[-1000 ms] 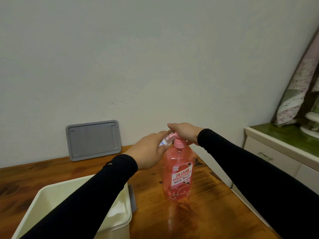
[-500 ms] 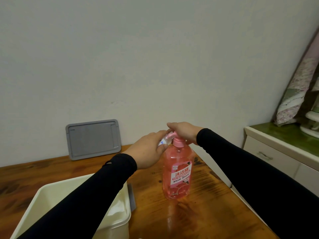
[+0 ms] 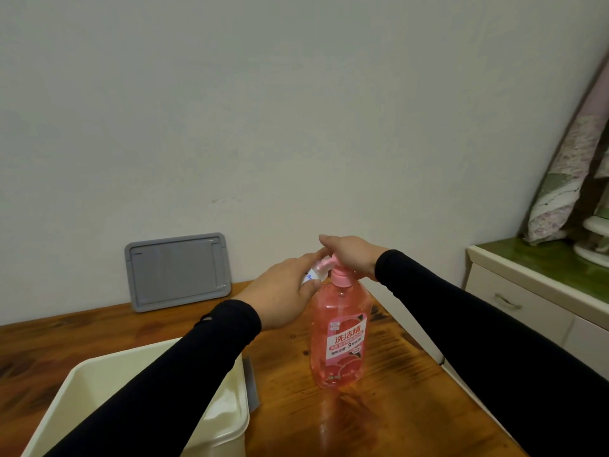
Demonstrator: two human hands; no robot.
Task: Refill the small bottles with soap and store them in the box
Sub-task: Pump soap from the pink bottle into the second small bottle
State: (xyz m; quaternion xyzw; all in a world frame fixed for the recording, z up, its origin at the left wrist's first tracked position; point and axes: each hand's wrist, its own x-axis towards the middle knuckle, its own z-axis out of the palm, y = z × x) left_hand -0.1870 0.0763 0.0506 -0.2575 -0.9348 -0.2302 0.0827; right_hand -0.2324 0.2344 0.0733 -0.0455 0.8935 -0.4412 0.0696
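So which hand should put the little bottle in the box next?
The left hand, probably. It already holds the little bottle, and the box sits on its side of the table. The right hand is resting on the soap bottle pump.

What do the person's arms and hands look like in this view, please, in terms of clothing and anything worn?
Both arms wear long, close-fitting plain black sleeves that end at the wrists. The left sleeve has a small notch or loop at its cuff edge; the right sleeve shows no markings. The left hand and right hand are bare: no gloves, and no rings or watch visible.
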